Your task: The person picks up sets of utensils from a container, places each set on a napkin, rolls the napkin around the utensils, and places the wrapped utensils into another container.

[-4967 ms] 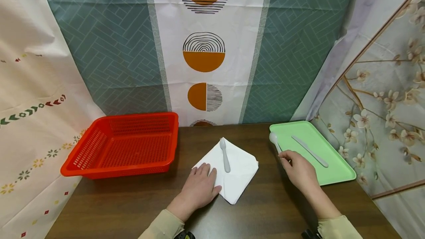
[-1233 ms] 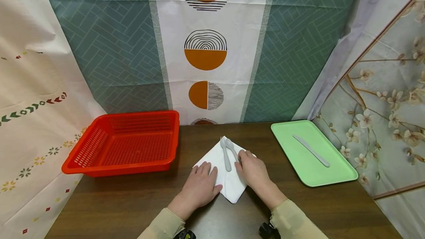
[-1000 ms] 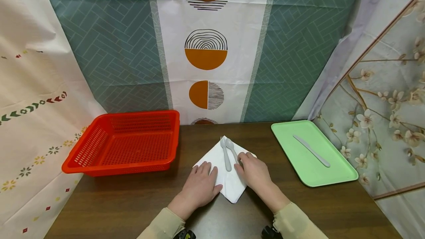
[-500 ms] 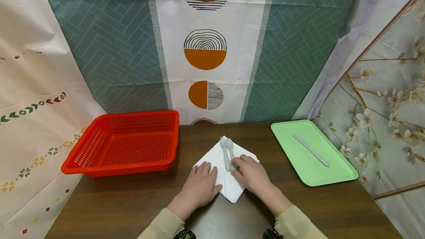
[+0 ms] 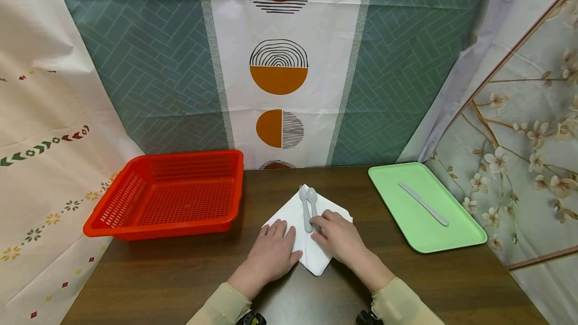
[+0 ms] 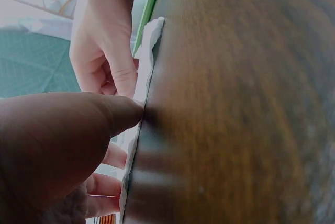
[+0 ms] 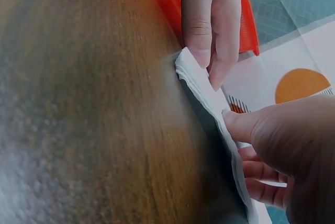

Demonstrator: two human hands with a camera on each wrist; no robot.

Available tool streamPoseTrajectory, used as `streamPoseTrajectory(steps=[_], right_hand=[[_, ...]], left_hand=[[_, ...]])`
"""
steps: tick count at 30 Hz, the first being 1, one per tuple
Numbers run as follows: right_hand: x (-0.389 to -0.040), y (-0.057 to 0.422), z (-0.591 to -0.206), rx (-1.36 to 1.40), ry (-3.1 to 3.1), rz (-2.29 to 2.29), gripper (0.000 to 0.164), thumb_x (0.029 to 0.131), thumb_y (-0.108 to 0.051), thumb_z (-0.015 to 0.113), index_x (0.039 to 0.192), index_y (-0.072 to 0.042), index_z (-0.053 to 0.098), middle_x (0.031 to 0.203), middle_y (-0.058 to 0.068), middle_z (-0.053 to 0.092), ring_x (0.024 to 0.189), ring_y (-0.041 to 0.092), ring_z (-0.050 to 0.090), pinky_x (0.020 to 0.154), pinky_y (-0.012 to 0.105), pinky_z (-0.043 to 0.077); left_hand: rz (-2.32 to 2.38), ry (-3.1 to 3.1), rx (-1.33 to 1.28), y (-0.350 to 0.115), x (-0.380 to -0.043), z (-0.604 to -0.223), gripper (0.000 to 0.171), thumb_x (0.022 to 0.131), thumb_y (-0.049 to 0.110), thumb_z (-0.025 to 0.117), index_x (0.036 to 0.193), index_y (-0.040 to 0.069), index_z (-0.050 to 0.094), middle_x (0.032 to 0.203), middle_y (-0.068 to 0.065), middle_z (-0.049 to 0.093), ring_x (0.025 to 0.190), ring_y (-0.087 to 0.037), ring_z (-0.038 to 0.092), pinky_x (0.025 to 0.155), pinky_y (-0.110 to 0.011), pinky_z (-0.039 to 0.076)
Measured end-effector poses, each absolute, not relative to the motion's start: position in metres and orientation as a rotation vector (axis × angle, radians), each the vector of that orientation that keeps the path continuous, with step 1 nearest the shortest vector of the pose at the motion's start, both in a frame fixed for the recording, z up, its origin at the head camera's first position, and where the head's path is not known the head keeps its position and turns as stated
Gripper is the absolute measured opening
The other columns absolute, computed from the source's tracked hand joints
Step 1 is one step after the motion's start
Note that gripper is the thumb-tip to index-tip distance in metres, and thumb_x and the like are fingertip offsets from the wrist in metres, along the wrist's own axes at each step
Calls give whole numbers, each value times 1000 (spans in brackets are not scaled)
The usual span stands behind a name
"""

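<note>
A folded white napkin (image 5: pixel 293 217) lies on the wooden table, turned cornerwise. On it a grey plastic fork (image 5: pixel 304 209) and a grey plastic spoon (image 5: pixel 312 196) lie side by side, almost parallel. My left hand (image 5: pixel 273 252) rests flat on the napkin's left part, fingers spread. With curled fingers and thumb, my right hand (image 5: pixel 340 237) pinches the spoon's handle, whose lower end it hides. Seen from the right wrist, that right hand (image 7: pixel 293 140) sits low over the napkin's layered edge (image 7: pixel 209 98). In the left wrist view, the left thumb (image 6: pixel 123 114) touches the napkin's edge.
A red perforated basket (image 5: pixel 180 227) stands at the back left. At the right, a light green tray (image 5: pixel 415 224) bears a grey plastic knife (image 5: pixel 423 204). Patterned cloth hangs behind and at both sides of the table.
My right hand has brought the spoon from the green tray to the napkin. Over the last second it shifted the handle left, straightening the spoon next to the fork. The left hand stayed put.
</note>
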State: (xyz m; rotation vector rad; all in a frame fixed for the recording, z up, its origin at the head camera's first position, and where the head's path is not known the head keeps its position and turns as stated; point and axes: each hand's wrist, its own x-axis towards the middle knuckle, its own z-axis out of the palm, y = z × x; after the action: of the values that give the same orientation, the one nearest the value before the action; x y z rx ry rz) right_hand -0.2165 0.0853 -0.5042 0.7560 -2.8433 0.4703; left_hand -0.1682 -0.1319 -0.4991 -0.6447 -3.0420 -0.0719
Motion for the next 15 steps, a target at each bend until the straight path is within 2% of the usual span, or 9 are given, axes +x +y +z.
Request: streamPoseTrajectory(steps=[4,15], right_hand=[[-217,84,-505,770,-2845,476,36,95,-22,89,128,-15,79,101,1,65,88,18,58,77,38,55],[-219,82,-507,770,-2792,504,33,96,-22,88,127,-15,79,98,0,63,84,17,57,72,37,53]], left_hand=[[-66,-3042,-645,-132,-168,-500,65,105,51,70,152,7,62,155,-21,58,147,-39,52,121,-61,41],[-65,-3038,-646,-131,-167,-499,65,105,50,70,152,7,63,155,-21,58,146,-39,53,121,-60,42]])
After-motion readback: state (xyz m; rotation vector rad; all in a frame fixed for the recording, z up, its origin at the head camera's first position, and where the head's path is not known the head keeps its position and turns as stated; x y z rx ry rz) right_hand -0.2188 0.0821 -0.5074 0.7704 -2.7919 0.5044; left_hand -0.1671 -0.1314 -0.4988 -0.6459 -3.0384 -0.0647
